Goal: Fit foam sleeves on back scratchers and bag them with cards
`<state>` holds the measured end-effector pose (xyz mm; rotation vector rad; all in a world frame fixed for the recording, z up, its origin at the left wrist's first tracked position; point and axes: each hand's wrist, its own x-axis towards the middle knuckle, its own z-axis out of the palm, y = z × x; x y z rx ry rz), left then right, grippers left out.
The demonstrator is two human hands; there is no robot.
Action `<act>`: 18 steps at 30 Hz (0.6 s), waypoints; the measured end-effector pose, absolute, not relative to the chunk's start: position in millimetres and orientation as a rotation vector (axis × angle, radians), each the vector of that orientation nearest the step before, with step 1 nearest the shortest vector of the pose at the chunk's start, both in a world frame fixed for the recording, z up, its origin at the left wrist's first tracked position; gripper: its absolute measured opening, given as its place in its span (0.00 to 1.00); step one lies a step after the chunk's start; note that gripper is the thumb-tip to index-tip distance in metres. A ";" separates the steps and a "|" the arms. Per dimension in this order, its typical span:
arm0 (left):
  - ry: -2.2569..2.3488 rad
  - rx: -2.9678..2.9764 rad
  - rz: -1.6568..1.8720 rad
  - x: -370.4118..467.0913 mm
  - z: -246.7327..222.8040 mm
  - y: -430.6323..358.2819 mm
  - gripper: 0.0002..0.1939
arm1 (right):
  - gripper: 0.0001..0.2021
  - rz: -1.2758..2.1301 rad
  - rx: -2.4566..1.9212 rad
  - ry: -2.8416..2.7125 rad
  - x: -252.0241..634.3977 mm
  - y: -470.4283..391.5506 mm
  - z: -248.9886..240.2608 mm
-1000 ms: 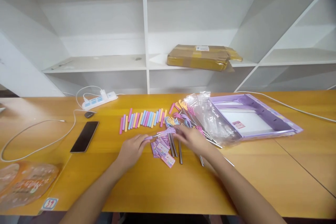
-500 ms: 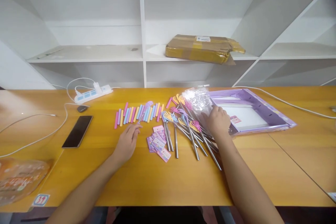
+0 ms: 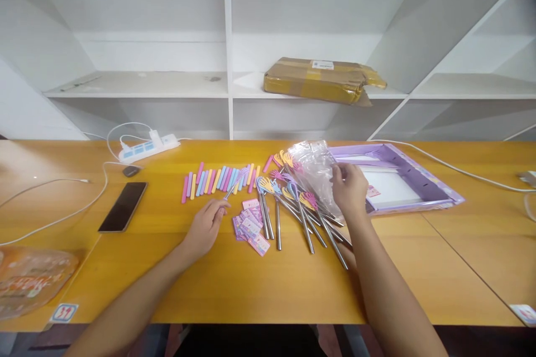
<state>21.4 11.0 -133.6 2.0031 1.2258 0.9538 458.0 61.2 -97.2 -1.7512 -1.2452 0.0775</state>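
As the left hand [image 3: 205, 228] closes its fingertips on the handle end of a slim purple back scratcher with a hand-shaped head and a metal shaft [image 3: 231, 190], the tool points away from the person, its long axis slanting forward and to the right. Its head lies over a row of pink, yellow, blue and purple stick-like pieces [image 3: 215, 181], well apart from the right hand [image 3: 350, 187]; the left is plainly the nearer. The right hand, fingers curled, is at the clear plastic bag [image 3: 317, 164], beside a shallow purple cardboard box [image 3: 419, 170]; whether it grips anything cannot be told. Between the hands, pink-and-purple printed cards [image 3: 250, 227] and a loose pile of metal-shafted, colourful-headed scratchers [image 3: 305, 226] rest on the yellow-brown wooden table [image 3: 293, 290].
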 end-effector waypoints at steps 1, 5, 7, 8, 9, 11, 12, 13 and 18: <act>1.216 1.980 0.946 22.1 -132.7 10.5 0.17 | 0.16 0.256 -1.646 -1.169 452.0 58.5 -91.4; 1.161 1.828 0.885 27.9 -128.6 6.1 0.15 | 0.26 0.871 -1.386 -1.084 408.4 43.4 -85.3; 1.099 1.756 0.849 31.7 -127.9 3.1 0.17 | 0.27 1.152 -1.329 -1.173 375.8 32.2 -91.3; 1.061 1.737 0.826 33.4 -128.0 1.5 0.19 | 0.27 1.293 -1.295 -1.225 358.5 25.6 -95.1; 1.017 1.732 0.802 35.1 -128.3 -0.3 0.22 | 0.27 1.392 -1.256 -1.284 341.5 18.4 -98.7; 0.903 1.758 0.767 38.5 -129.4 -4.6 0.27 | 0.29 1.434 -1.204 -1.364 311.3 3.2 -104.1; 0.836 1.773 0.758 40.3 -129.9 -7.1 0.28 | 0.29 1.408 -1.193 -1.396 299.1 -4.2 -105.8; 0.774 1.780 0.758 42.3 -130.5 -10.0 0.28 | 0.29 1.362 -1.189 -1.428 289.1 -11.1 -107.0; 0.768 1.746 0.740 52.4 -133.1 -23.2 0.21 | 0.29 1.095 -1.184 -1.619 269.2 -31.5 -112.3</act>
